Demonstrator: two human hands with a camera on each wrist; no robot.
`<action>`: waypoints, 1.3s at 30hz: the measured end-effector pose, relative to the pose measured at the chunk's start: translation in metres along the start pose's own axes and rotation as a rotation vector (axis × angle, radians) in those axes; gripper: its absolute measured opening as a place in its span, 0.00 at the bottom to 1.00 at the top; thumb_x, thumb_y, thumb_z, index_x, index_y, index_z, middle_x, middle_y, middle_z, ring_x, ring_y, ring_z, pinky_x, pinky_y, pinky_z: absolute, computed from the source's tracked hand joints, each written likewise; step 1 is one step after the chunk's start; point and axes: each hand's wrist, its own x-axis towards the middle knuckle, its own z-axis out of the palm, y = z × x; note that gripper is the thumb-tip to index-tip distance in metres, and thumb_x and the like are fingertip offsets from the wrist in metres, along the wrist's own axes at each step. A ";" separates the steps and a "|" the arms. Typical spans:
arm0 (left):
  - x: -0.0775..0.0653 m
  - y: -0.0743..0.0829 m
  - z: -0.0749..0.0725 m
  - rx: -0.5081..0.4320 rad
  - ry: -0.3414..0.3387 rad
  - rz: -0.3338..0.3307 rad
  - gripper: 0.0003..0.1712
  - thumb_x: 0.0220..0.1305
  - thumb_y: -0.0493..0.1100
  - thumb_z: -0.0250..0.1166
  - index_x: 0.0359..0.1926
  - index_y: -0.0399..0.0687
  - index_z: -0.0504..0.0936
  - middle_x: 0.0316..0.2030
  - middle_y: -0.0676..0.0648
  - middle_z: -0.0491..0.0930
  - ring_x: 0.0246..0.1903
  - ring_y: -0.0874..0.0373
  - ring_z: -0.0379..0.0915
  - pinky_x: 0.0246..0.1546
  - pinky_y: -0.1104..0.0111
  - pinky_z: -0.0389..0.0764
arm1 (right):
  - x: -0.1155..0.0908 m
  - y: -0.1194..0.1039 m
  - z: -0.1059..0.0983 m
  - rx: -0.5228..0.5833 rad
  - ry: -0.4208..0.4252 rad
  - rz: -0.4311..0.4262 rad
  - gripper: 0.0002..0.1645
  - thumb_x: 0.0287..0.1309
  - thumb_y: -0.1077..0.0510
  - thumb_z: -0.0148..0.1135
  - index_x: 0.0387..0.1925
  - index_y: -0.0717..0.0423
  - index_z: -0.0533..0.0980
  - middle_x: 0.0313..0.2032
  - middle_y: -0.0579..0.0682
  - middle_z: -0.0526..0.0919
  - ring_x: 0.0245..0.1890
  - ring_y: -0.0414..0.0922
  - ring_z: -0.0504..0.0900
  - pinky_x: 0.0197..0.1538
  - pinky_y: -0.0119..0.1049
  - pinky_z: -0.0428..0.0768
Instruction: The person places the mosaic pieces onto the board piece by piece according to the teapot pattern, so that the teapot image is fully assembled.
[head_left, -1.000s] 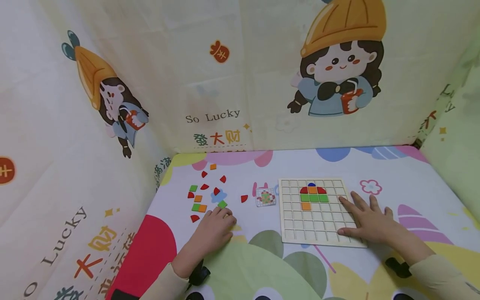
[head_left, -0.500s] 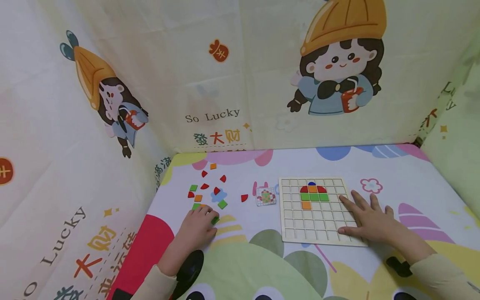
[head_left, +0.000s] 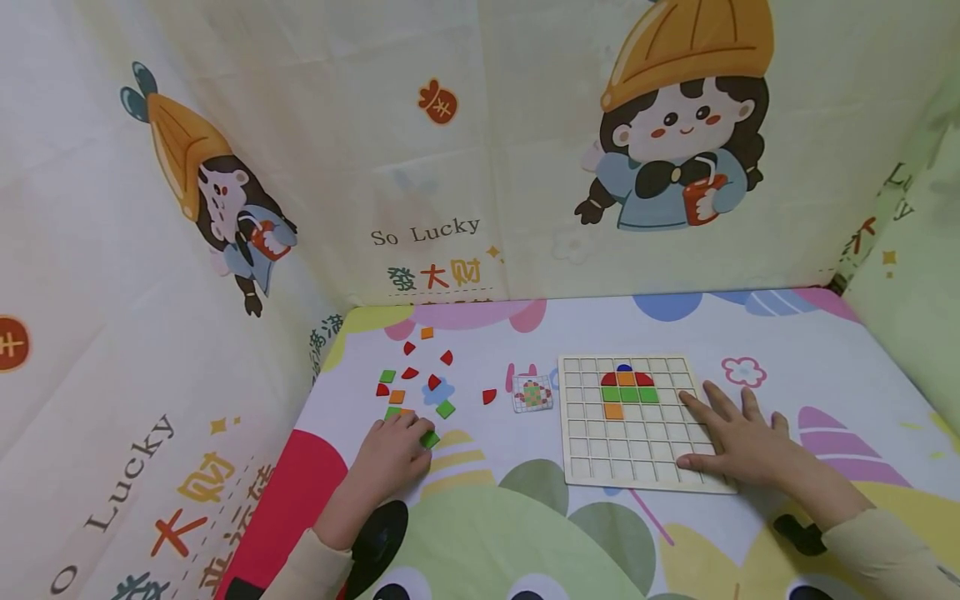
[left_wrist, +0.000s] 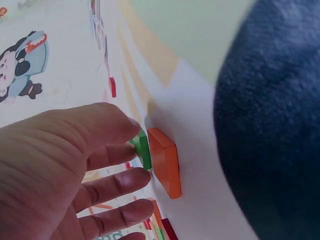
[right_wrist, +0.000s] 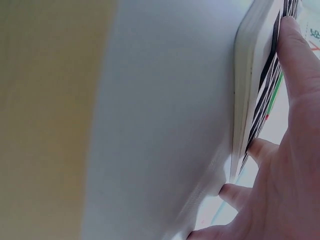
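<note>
In the head view my left hand [head_left: 393,450] is low over the tabletop at the left, beside a green square tile [head_left: 430,439]. The left wrist view has the extended thumb and index finger right at that green tile [left_wrist: 143,148], which lies flat, and the middle fingertip by an orange square tile [left_wrist: 166,162]. This orange tile is hidden under the hand in the head view. My right hand [head_left: 750,446] rests with spread fingers on the right edge of a wooden grid board [head_left: 622,458]. Red, orange, green and blue pieces sit in the board's upper cells.
Several red quarter-round pieces [head_left: 447,357] and square tiles, such as a green one [head_left: 446,409] and an orange one [head_left: 397,397], lie scattered at the left. A small pattern card [head_left: 532,393] lies left of the board. Printed cloth walls [head_left: 525,208] stand behind and beside the table.
My left hand has shifted left and slightly toward me, and a green tile now shows beside its fingers. Over the last half second it barely moves. The right hand stays on the board.
</note>
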 end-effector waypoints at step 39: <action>0.016 0.013 0.000 -0.055 -0.040 -0.049 0.21 0.49 0.43 0.79 0.45 0.47 0.85 0.37 0.50 0.78 0.38 0.57 0.71 0.42 0.62 0.80 | -0.001 -0.001 -0.001 0.001 -0.004 0.006 0.67 0.50 0.17 0.62 0.82 0.43 0.49 0.79 0.69 0.45 0.69 0.90 0.41 0.56 0.91 0.44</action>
